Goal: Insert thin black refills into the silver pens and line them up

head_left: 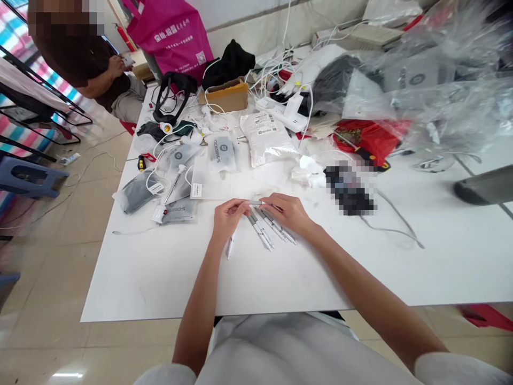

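My left hand (pixel 231 213) and my right hand (pixel 286 209) meet over the white table (pixel 160 283), fingers closed round the two ends of one grey-and-white pen (pixel 255 202). The pen lies level between them. Just below, several similar pens (pixel 262 233) lie side by side on the table, pointing toward its front edge, their upper ends near my right hand. Another white pen (pixel 230 247) lies apart from these, below my left hand, which hides its upper part.
Packaged pouches (pixel 140 190), a white parcel (pixel 268 138), cables and a power strip (pixel 282 113) crowd the table's back. A dark cylinder (pixel 484 185) stands out at the right. Plastic bags (pixel 441 101) pile behind it. A person (pixel 92 69) sits at the far left.
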The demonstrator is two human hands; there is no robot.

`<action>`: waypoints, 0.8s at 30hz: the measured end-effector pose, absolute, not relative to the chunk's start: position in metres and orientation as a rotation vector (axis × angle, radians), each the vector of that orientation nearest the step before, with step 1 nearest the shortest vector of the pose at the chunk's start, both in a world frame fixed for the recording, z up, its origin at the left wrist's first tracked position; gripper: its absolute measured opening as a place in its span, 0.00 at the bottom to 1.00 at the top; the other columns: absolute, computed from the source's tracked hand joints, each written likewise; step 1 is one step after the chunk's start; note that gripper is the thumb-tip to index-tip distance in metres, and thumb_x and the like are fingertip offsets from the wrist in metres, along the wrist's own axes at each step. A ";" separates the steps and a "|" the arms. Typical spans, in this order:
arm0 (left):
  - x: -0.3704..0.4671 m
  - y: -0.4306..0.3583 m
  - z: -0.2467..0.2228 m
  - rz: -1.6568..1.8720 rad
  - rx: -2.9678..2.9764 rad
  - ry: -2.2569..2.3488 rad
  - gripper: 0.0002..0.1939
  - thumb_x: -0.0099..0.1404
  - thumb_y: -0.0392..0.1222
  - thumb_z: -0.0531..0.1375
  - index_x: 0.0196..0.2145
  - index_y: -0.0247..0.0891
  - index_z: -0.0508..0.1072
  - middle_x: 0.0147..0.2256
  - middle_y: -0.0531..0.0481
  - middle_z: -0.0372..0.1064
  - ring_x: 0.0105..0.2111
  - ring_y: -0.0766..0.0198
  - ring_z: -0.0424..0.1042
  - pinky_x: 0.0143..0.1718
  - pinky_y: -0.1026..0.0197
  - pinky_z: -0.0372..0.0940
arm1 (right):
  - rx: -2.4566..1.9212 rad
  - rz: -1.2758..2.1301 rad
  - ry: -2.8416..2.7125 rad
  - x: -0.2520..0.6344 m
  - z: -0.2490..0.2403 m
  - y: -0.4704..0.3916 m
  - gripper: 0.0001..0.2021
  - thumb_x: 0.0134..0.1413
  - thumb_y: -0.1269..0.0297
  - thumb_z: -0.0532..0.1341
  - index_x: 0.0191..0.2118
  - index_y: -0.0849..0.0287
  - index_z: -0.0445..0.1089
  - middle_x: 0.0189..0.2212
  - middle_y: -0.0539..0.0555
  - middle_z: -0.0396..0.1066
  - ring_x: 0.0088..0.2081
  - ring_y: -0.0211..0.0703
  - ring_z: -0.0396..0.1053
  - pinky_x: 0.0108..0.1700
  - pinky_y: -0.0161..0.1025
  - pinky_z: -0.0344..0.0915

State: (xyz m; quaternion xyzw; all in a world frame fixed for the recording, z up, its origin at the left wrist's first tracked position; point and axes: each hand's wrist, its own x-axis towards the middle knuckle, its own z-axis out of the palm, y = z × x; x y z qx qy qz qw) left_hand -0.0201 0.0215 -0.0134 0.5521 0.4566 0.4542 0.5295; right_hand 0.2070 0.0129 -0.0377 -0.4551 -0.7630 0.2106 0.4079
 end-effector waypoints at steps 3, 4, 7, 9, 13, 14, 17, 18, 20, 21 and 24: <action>-0.019 0.021 -0.013 1.102 1.327 1.134 0.15 0.67 0.53 0.71 0.36 0.37 0.84 0.31 0.47 0.81 0.29 0.61 0.79 0.39 0.57 0.75 | -1.146 0.584 -1.924 0.207 -0.038 0.014 0.18 0.75 0.50 0.58 0.47 0.54 0.82 0.34 0.54 0.80 0.33 0.43 0.74 0.37 0.41 0.64; -0.019 0.021 -0.012 1.112 1.335 1.125 0.15 0.67 0.53 0.71 0.36 0.37 0.84 0.31 0.47 0.81 0.30 0.61 0.79 0.39 0.57 0.75 | -1.155 0.641 -1.906 0.207 -0.037 0.014 0.17 0.75 0.50 0.59 0.46 0.54 0.82 0.35 0.54 0.81 0.33 0.43 0.74 0.37 0.41 0.64; -0.019 0.020 -0.011 1.132 1.358 1.100 0.14 0.67 0.53 0.71 0.37 0.37 0.84 0.32 0.47 0.81 0.30 0.61 0.80 0.40 0.57 0.75 | -1.203 0.893 -1.775 0.206 -0.033 0.014 0.16 0.71 0.48 0.63 0.42 0.54 0.83 0.36 0.53 0.82 0.33 0.43 0.73 0.37 0.41 0.64; -0.019 0.021 -0.012 1.142 1.343 1.097 0.15 0.68 0.53 0.71 0.37 0.37 0.84 0.31 0.47 0.81 0.30 0.61 0.79 0.40 0.57 0.75 | -1.205 1.089 -1.624 0.207 -0.029 0.014 0.15 0.64 0.47 0.69 0.44 0.54 0.82 0.33 0.52 0.82 0.31 0.43 0.72 0.35 0.41 0.64; -0.018 0.021 -0.013 1.174 1.257 1.110 0.16 0.67 0.55 0.71 0.37 0.37 0.83 0.31 0.47 0.81 0.29 0.62 0.79 0.39 0.57 0.75 | -1.050 1.399 -1.299 0.215 -0.024 0.019 0.20 0.55 0.48 0.76 0.47 0.54 0.81 0.33 0.53 0.82 0.26 0.38 0.66 0.30 0.40 0.63; -0.017 0.021 -0.012 1.162 1.245 1.108 0.16 0.67 0.55 0.71 0.36 0.37 0.83 0.31 0.47 0.81 0.29 0.61 0.79 0.39 0.56 0.75 | -1.008 1.436 -1.223 0.216 -0.024 0.021 0.19 0.55 0.48 0.76 0.45 0.55 0.81 0.33 0.53 0.82 0.25 0.37 0.64 0.29 0.40 0.62; -0.017 0.020 -0.010 1.109 1.242 1.082 0.17 0.64 0.55 0.73 0.35 0.37 0.83 0.31 0.47 0.80 0.31 0.61 0.79 0.40 0.56 0.75 | -0.906 1.418 -0.955 0.216 -0.023 0.026 0.17 0.54 0.47 0.76 0.37 0.55 0.81 0.26 0.49 0.74 0.24 0.35 0.60 0.27 0.39 0.61; -0.017 0.020 -0.010 1.105 1.246 1.078 0.17 0.64 0.55 0.73 0.35 0.37 0.83 0.31 0.47 0.80 0.31 0.61 0.79 0.41 0.56 0.75 | -0.875 1.395 -0.858 0.216 -0.022 0.028 0.17 0.54 0.46 0.76 0.35 0.55 0.79 0.26 0.48 0.72 0.26 0.36 0.63 0.29 0.38 0.64; -0.019 0.021 -0.010 1.129 1.254 1.089 0.16 0.65 0.55 0.72 0.37 0.38 0.84 0.31 0.47 0.79 0.33 0.61 0.79 0.42 0.56 0.74 | -0.816 1.385 -0.689 0.216 -0.019 0.031 0.18 0.54 0.45 0.76 0.32 0.54 0.76 0.32 0.49 0.73 0.34 0.38 0.70 0.36 0.38 0.71; -0.021 0.022 -0.011 1.150 1.257 1.101 0.16 0.66 0.55 0.71 0.38 0.38 0.85 0.31 0.47 0.79 0.34 0.61 0.78 0.43 0.57 0.74 | -0.788 1.405 -0.624 0.217 -0.017 0.032 0.18 0.55 0.46 0.76 0.32 0.54 0.74 0.36 0.50 0.74 0.39 0.39 0.73 0.40 0.38 0.73; -0.026 0.026 -0.015 1.222 1.244 1.121 0.16 0.69 0.56 0.70 0.39 0.39 0.85 0.31 0.47 0.79 0.33 0.63 0.76 0.41 0.58 0.72 | -0.667 1.485 -0.466 0.225 -0.011 0.035 0.17 0.58 0.51 0.75 0.33 0.53 0.70 0.32 0.46 0.70 0.36 0.37 0.72 0.46 0.41 0.76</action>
